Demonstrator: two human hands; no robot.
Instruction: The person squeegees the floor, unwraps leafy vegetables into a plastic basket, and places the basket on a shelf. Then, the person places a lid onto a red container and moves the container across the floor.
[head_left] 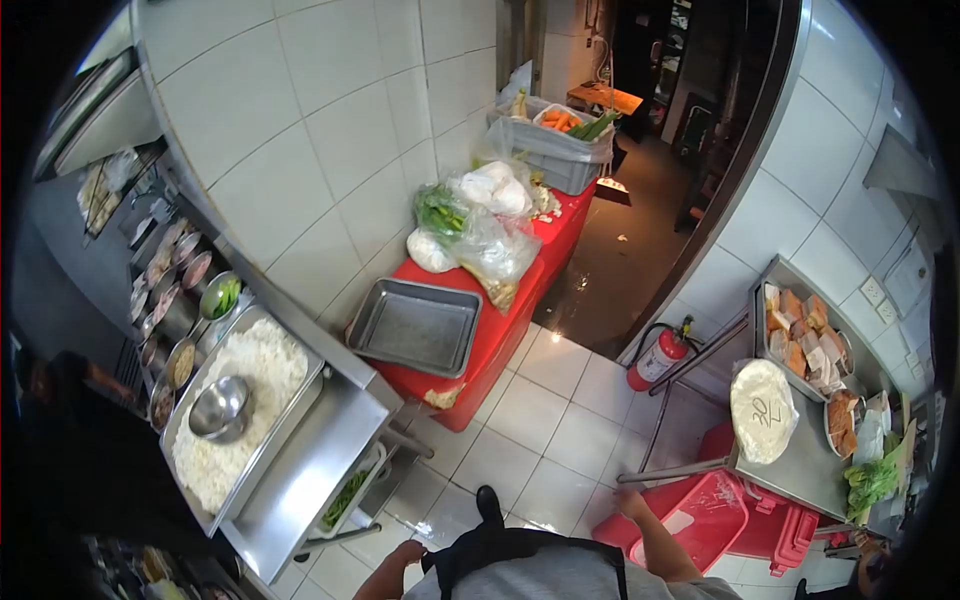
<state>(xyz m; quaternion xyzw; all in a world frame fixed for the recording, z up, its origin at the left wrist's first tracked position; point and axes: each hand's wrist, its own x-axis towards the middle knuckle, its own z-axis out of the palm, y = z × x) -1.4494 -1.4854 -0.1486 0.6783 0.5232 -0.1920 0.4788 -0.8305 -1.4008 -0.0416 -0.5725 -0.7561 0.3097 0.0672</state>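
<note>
The far left is too dark to make out. A rice tray with a metal bowl sits on a steel table, a tub of greens below. The left hand is near those greens, its grip unclear. A red chest stands on tiles. The right hand overlaps a red bin's edge; openness and contact, I cannot tell. The rightmost counter is partly cut off.

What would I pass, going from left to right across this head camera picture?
Heaped white rice → the wearer's bare left hand → a black shoe → the wearer's bare right hand → a round off-white bundle with dark writing → leafy green vegetables.
</note>
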